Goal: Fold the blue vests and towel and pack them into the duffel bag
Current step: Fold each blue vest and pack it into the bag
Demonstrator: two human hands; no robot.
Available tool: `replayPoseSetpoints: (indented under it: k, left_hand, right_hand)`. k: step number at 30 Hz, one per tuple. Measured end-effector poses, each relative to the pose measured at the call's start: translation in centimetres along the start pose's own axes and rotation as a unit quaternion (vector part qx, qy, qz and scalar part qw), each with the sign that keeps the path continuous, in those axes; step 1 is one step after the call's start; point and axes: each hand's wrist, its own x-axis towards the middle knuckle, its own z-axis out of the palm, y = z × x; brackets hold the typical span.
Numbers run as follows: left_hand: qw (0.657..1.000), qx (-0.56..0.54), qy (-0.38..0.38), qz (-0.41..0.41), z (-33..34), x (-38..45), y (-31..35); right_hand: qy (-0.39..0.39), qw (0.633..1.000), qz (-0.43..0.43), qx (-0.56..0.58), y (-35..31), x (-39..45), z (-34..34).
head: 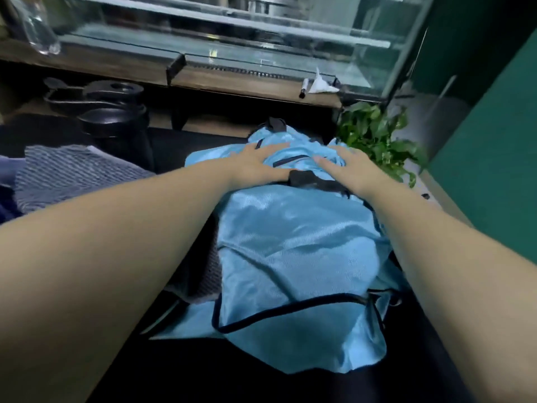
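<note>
Blue vest [290, 242] spread loose over a dark surface — the bag? can't tell. Left hand [258, 164] and right hand [345, 167] both lie flat, fingers straight, pressing its far end, gripping nothing. Towel [72, 173] sits well left, apparently folded, not packed. Judgement: early — vest not folded yet, nothing visibly packed.
</note>
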Motion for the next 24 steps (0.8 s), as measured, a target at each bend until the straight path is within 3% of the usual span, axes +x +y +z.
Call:
replayPoseSetpoints:
  k: [7, 21, 24]
  left_hand:
    - [0.998, -0.018, -0.063, 0.010, 0.3, 1.0, -1.7]
    - [0.995, 0.003, -0.100, -0.022, 3.7, -7.1, -0.8]
    - [0.998, 0.021, -0.061, -0.029, 5.3, -9.7, -0.3]
  right_hand:
    - [-0.094, 0.989, -0.006, 0.118, 1.5, 0.4, 1.2]
    - [-0.118, 0.989, 0.034, 0.085, 2.5, -9.9, 0.5]
    - [-0.105, 0.993, 0.045, 0.032, 2.5, -12.3, 0.7]
